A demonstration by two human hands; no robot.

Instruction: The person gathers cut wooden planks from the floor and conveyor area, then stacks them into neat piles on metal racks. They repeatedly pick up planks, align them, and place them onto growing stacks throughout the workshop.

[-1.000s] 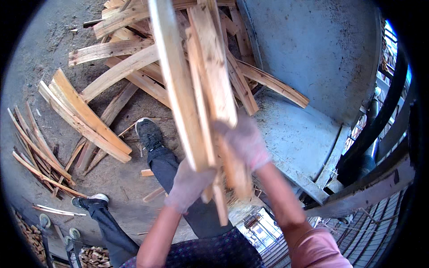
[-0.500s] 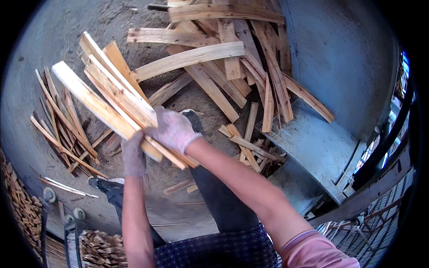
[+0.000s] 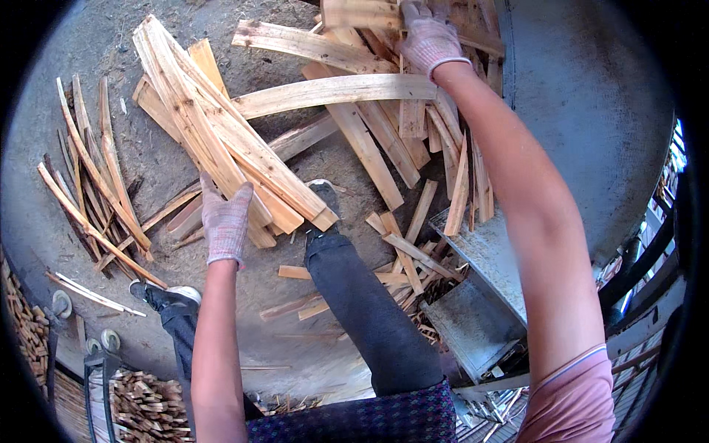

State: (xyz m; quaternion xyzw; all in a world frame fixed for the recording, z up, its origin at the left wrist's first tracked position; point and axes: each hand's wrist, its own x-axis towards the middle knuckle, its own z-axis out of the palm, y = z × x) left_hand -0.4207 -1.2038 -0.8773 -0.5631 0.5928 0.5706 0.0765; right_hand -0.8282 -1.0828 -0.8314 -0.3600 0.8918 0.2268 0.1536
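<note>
Both my hands wear pale knitted gloves. My left hand [image 3: 224, 224] has its thumb and fingers apart, touching the near left edge of a stack of rough wooden planks [image 3: 214, 125]. That stack lies slanted on the ground in front of me, its near end beside my shoe. Far off to the right, my right hand [image 3: 430, 40] reaches over the large plank pile, fingers curled across a wide wooden board [image 3: 360, 13] at the top. A long curved plank [image 3: 332, 94] lies between the stack and the pile.
Thin bent wood strips [image 3: 96, 177] lie at the left. A blue-grey metal machine [image 3: 591, 133] with a lower ledge [image 3: 480, 251] stands at the right. Short offcuts [image 3: 413, 258] lie beside it. Bundled sticks [image 3: 151, 406] sit by a wheeled frame [image 3: 100, 362] at lower left.
The planks that both hands held up now lie on the ground. My right hand has let go and moved far right to the pile; my left hand has opened beside the planks.
</note>
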